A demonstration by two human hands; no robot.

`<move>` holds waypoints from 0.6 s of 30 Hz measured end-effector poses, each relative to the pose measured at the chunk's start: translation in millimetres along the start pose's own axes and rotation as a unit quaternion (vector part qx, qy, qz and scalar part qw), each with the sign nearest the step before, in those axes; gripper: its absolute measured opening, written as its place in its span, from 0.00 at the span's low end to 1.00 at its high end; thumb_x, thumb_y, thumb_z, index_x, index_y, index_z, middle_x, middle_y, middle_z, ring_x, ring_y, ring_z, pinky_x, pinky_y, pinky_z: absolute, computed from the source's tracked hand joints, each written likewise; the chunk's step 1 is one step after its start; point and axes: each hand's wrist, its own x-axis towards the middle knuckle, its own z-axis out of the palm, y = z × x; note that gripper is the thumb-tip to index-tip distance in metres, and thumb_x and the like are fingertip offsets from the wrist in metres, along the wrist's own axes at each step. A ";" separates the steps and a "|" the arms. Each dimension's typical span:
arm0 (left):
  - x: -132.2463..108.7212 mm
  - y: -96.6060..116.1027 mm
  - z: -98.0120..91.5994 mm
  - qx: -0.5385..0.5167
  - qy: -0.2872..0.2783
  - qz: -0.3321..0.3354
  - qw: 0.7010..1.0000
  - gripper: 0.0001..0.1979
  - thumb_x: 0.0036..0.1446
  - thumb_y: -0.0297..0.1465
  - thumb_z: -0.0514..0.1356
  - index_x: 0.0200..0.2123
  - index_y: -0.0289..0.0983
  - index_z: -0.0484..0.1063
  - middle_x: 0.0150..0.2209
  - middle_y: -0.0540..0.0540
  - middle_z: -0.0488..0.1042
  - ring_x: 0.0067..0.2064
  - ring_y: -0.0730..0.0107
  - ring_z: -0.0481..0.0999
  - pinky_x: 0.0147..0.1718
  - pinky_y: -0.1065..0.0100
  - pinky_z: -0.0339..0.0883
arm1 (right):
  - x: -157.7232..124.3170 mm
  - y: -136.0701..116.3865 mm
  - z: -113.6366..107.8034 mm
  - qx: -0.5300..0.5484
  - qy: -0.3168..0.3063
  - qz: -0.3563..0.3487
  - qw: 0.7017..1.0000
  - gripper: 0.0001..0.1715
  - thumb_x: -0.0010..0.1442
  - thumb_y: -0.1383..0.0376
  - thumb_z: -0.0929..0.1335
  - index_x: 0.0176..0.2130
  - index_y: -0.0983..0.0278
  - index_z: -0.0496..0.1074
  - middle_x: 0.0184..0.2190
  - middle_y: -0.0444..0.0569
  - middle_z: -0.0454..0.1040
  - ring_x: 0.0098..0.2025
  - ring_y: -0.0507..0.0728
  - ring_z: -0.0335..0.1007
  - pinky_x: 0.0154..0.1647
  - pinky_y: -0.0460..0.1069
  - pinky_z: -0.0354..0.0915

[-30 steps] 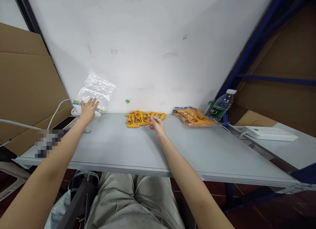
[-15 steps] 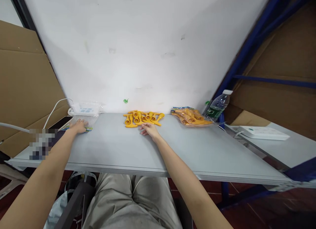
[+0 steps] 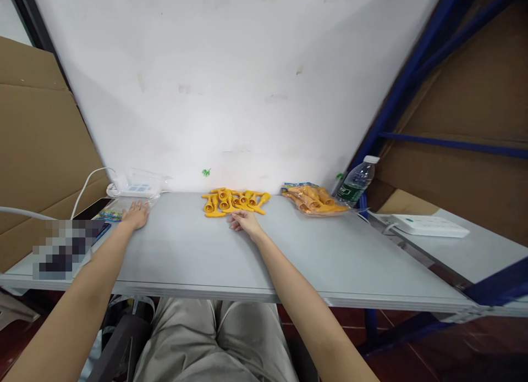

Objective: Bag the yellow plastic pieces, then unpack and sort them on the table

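My left hand (image 3: 135,215) lies with fingers spread on a clear plastic bag (image 3: 116,204) at the table's left. The bag's colourful printed strip shows to the left of that hand. At the middle of the table, several orange-yellow plastic pieces (image 3: 223,205), hollow with flared ends and crossbars, lie in a cluster against the wall. My right hand (image 3: 246,223) rests at the near edge of this cluster, fingers loosely bent and apart. Its fingertips are beside or touching the nearest piece; contact is unclear.
To the right lies a clear bag of similar orange pieces (image 3: 311,199), next to a water bottle (image 3: 358,183). A white power strip (image 3: 429,226) sits on the far-right surface. At left are a white device (image 3: 138,190), cables, a dark phone (image 3: 91,209) and cardboard (image 3: 37,145).
My left hand has shifted slightly right across the bag. The bag's printed strip, earlier right of the hand, now shows left of it. My right hand stays by the cluster; the view has shifted slightly.
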 end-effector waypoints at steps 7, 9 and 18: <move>2.2 5.8 1.8 0.002 0.033 0.013 0.999 0.29 0.64 0.30 0.40 0.68 0.36 0.52 0.71 0.39 0.42 0.71 0.51 0.42 0.63 0.39 0.47 | 2.1 2.1 0.1 -0.035 -0.029 -0.013 0.999 0.06 0.61 0.71 0.66 0.36 0.67 0.74 0.44 0.52 0.78 0.27 0.47 0.74 0.20 0.39 0.63; 2.3 9.5 -0.6 -0.001 0.042 0.013 0.999 0.29 0.63 0.28 0.42 0.67 0.35 0.54 0.70 0.38 0.44 0.71 0.51 0.43 0.63 0.39 0.47 | 3.3 2.6 -0.4 -0.042 -0.038 -0.017 0.998 0.07 0.60 0.70 0.67 0.38 0.67 0.76 0.47 0.52 0.77 0.30 0.48 0.75 0.19 0.39 0.63; -23.0 108.4 -16.6 -0.095 0.080 0.217 0.968 0.30 0.63 0.41 0.49 0.67 0.38 0.55 0.71 0.40 0.45 0.71 0.53 0.44 0.64 0.45 0.46 | 8.6 2.9 -5.8 0.052 -0.003 -0.005 0.999 0.12 0.56 0.68 0.70 0.42 0.65 0.74 0.53 0.53 0.74 0.30 0.50 0.76 0.19 0.43 0.69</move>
